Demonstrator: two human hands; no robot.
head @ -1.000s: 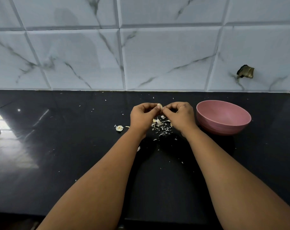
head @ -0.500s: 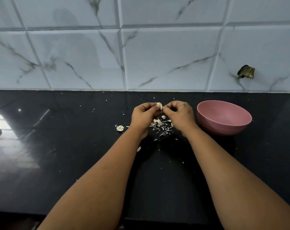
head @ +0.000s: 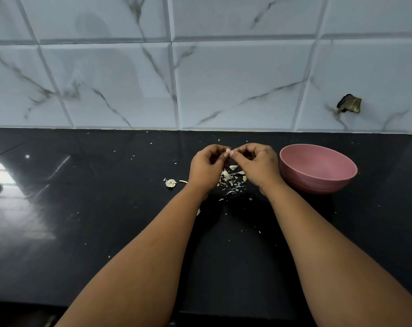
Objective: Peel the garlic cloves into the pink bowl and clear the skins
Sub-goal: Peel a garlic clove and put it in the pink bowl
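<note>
Head view: both hands, left (head: 206, 167) and right (head: 257, 165), pinch one garlic clove (head: 228, 151) above the skins (head: 231, 181) on the tabletop (head: 106, 208), beside the pink bowl (head: 318, 169). It looks light, firm and slippery; its papery skin likely peels best from the tip.

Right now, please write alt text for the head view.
Both hands, left hand and right hand, pinch a garlic clove above scattered skins on a black counter. A pink bowl stands to their right.

Both forearms outstretched; left hand (head: 206, 166) and right hand (head: 257, 165) curled, fingertips meeting
</note>
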